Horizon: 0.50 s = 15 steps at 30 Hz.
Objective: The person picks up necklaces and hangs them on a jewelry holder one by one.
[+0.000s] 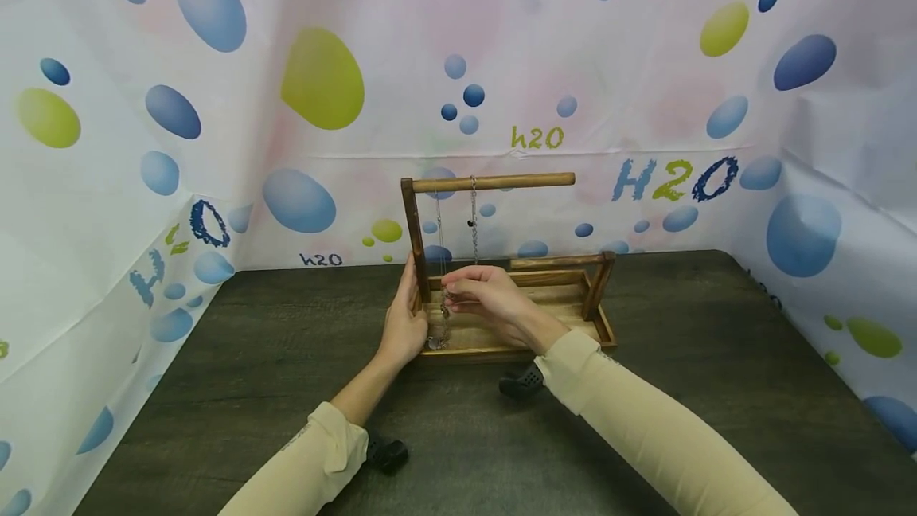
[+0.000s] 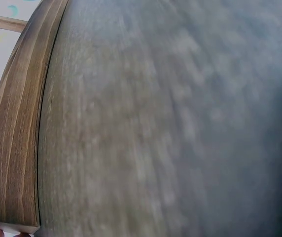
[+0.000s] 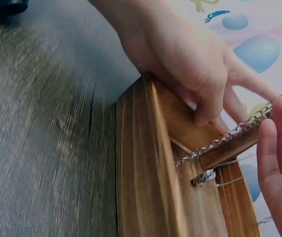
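A wooden jewelry stand (image 1: 469, 356) with a shallow tray, a tall post and a top bar stands on the table. My left hand (image 1: 403, 329) grips the tray's left end, its fingers bent over the end wall in the right wrist view. Over the tray's left part, my right hand (image 1: 494, 299) pinches a silver chain (image 3: 239, 129), whose lower end hangs down into the tray. A thin necklace (image 1: 440, 221) hangs from the bar just above this hand. Farther right, a thicker chain (image 1: 474, 237) hangs from the same bar. A small silver pendant (image 3: 203, 177) shows inside the tray.
A lower wooden bar (image 1: 559, 262) rises on a short post at the stand's right end. Black wrist-camera mounts (image 1: 521, 382) sit under both sleeves. A white printed backdrop (image 1: 458, 22) encloses the dark table (image 1: 301, 325) at the back and sides.
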Motion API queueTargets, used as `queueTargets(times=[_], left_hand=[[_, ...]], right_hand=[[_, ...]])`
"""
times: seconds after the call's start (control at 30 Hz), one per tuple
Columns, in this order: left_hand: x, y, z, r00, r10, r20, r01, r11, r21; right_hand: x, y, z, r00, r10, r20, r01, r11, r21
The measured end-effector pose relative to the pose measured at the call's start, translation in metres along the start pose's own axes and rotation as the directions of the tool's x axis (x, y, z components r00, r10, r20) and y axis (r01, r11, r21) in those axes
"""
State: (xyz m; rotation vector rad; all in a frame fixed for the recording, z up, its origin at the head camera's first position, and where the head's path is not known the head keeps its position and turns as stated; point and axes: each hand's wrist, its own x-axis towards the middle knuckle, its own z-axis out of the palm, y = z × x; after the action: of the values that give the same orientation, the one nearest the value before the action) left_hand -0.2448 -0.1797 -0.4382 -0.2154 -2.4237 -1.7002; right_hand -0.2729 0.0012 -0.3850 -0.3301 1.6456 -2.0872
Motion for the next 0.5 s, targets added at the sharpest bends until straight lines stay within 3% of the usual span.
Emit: queueTargets(times=[0.5], left_hand=[[-0.001,0.0,-0.001,1.0,0.016,-0.004,-0.016,1.0,0.007]], right_hand=[[-0.002,-0.024,0.018,0.995,-0.096,0.02,0.096,0.995,-0.039]])
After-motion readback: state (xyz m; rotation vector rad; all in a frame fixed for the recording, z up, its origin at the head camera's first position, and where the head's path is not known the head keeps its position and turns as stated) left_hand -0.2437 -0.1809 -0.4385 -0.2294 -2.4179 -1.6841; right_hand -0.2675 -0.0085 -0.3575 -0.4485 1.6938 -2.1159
